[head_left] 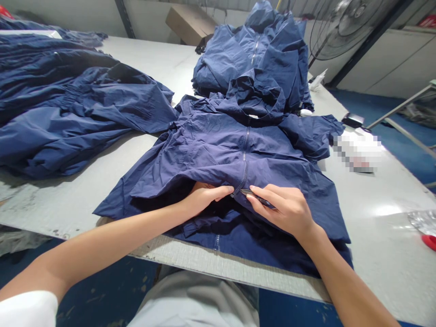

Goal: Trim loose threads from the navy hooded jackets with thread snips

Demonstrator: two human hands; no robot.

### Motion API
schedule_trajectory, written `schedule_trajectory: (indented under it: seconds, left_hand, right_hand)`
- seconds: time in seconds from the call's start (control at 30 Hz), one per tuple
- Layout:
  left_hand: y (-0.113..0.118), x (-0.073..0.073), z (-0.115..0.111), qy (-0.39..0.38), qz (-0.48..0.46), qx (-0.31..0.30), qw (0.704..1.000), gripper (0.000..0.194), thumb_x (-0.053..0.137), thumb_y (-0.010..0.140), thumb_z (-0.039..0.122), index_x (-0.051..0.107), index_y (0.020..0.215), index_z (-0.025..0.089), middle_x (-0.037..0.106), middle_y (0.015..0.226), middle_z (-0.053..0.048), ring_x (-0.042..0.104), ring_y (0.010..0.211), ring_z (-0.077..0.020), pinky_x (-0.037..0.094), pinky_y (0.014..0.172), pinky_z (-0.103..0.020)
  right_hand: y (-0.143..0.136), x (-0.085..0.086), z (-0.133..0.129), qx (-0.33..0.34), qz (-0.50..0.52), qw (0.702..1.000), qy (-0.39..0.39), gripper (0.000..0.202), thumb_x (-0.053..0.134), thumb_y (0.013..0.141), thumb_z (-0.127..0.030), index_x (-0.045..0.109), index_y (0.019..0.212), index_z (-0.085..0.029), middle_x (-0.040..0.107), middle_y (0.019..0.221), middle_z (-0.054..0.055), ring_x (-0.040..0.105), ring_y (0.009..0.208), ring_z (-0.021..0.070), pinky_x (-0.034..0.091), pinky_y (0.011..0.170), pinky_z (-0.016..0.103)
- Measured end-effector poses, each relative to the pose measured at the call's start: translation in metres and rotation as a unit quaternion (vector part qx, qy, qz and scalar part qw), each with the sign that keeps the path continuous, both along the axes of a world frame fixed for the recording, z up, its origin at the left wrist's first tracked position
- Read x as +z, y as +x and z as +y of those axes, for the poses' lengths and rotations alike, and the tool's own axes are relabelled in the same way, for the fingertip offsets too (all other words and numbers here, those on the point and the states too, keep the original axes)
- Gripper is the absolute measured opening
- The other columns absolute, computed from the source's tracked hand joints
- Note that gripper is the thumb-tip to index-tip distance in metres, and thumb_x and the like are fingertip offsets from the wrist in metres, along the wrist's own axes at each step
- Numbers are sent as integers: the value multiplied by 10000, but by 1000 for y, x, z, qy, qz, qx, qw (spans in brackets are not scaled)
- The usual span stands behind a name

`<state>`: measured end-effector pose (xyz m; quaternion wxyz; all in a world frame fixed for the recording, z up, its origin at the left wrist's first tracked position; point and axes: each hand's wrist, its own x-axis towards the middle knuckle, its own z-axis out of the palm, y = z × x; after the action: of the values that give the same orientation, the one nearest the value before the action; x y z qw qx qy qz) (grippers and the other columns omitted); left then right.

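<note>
A navy hooded jacket lies front up before me, its zipper running down the middle. My left hand is closed on the lower front edge near the zipper's bottom end, thumb on top and the other fingers under the cloth. In my right hand are small dark thread snips, mostly covered by the fingers. Their pointed tip is at the zipper's lower end, close to my left thumb. Below the lifted hem shows more navy cloth with another zipper.
A stack of folded navy jackets stands behind on the white table. Loose navy garments cover the left side. A clear bottle lies at the right edge. Farther back are a cardboard box and a fan.
</note>
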<state>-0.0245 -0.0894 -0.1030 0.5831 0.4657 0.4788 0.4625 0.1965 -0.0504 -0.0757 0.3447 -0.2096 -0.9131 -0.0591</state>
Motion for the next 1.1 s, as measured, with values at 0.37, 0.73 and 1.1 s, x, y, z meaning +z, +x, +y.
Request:
schedule_trajectory:
  seconds: [0.37,0.73,1.1]
  left_hand:
    - [-1,-2,2,-12,-26,-9,1000,513,720,748,431,359,471,195,387,513,42,367,542,-107,309,603,-301]
    - [0,-2,2,-25,-33,-12,999,525,729,742,433,345,473,198,368,522,41,353,546,-107,296,598,-302]
    - [1,-5,3,-21,-45,-5,999,531,733,736,435,341,467,198,370,502,43,353,526,-102,294,581,-298]
  right_hand:
    - [1,0,0,-1,-18,1000,21,112,650,904,-213,667,996,-153,649,619,-20,542,477,76,401,511,218]
    - [4,-1,0,0,-33,999,22,123,635,917,-195,661,1024,-141,665,653,-8,564,504,90,409,532,230]
    - [7,3,3,2,3,1000,1,160,688,880,-197,667,1025,-134,629,625,-19,532,492,78,403,516,214]
